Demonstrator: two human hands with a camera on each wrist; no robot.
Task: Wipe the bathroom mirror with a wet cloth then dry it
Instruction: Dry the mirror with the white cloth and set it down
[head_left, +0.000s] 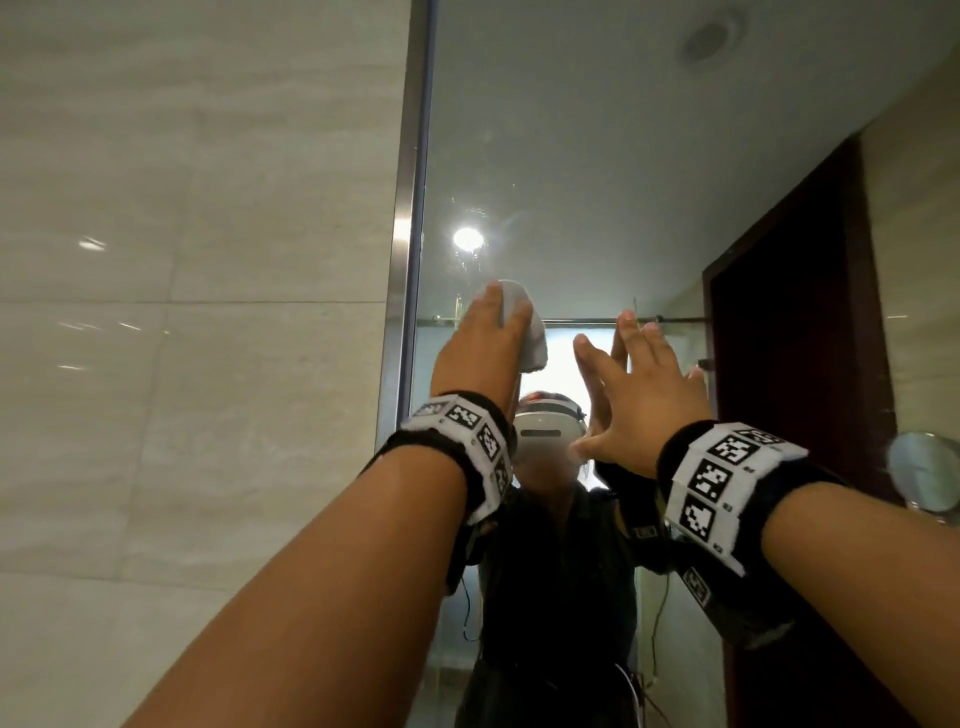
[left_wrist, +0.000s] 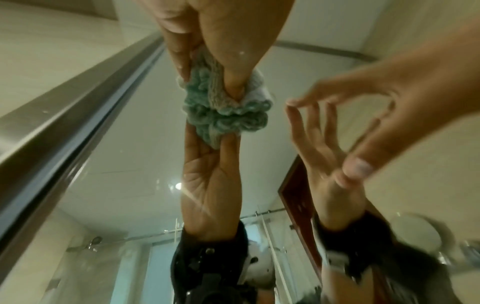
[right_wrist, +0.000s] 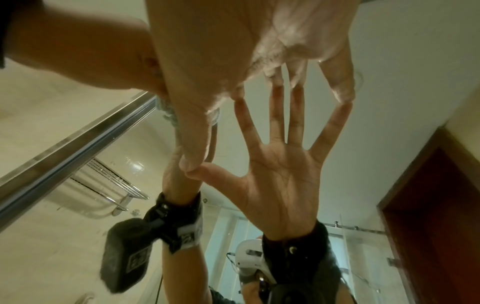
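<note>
The bathroom mirror (head_left: 597, 156) fills the middle and right of the head view. My left hand (head_left: 483, 358) is raised near the mirror's left edge and grips a bunched white and teal cloth (head_left: 527, 332) against the glass. In the left wrist view its fingers (left_wrist: 233, 67) curl round the cloth (left_wrist: 205, 92), with the reflection right below. My right hand (head_left: 639, 384) is beside it, empty, fingers spread. Its fingertips (right_wrist: 342, 94) touch the glass (right_wrist: 402, 92) and meet their reflection.
A steel frame (head_left: 410, 234) edges the mirror on the left, with pale tiled wall (head_left: 182, 312) beyond it. A small round mirror (head_left: 924, 478) juts out at the right. The glass reflects a dark red door (head_left: 795, 364), a towel rack (right_wrist: 109, 185) and me.
</note>
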